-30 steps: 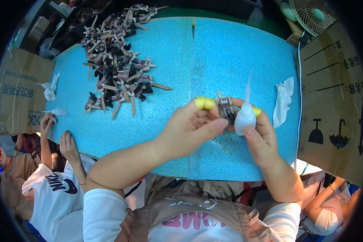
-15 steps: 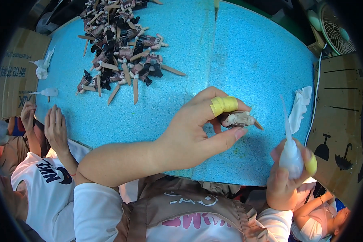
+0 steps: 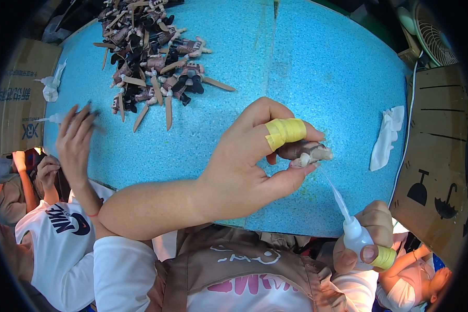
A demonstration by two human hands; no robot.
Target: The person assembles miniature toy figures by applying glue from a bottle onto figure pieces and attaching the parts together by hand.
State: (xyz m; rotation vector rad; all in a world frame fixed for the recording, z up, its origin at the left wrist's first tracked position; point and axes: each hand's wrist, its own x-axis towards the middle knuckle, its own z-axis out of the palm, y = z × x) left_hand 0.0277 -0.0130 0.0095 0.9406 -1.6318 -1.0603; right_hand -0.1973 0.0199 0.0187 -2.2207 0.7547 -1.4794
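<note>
My left hand (image 3: 249,161), yellow tape round one finger, pinches a small brown and cream figurine (image 3: 299,151) between thumb and fingers above the blue table. My fingers cover part of it. In my right hand (image 3: 375,235), also with yellow tape on a digit, is a white squeeze bottle (image 3: 355,236). The bottle tilts to the upper left. Its long thin nozzle (image 3: 336,193) ends right beside the figurine's lower edge, near my left thumb; whether the tip touches I cannot tell.
A heap of figurines (image 3: 153,65) with flat brown pieces lies at the far left of the blue table (image 3: 234,114). White tissue (image 3: 387,138) lies at right, beside a cardboard box (image 3: 434,151) and a fan (image 3: 434,39). A co-worker's hand (image 3: 74,145) reaches in at left, near another bottle (image 3: 55,118).
My right hand has tipped the bottle leftward, bringing its nozzle to the figurine. My left hand has turned the figurine slightly. The co-worker's hand has moved up over the table, blurred.
</note>
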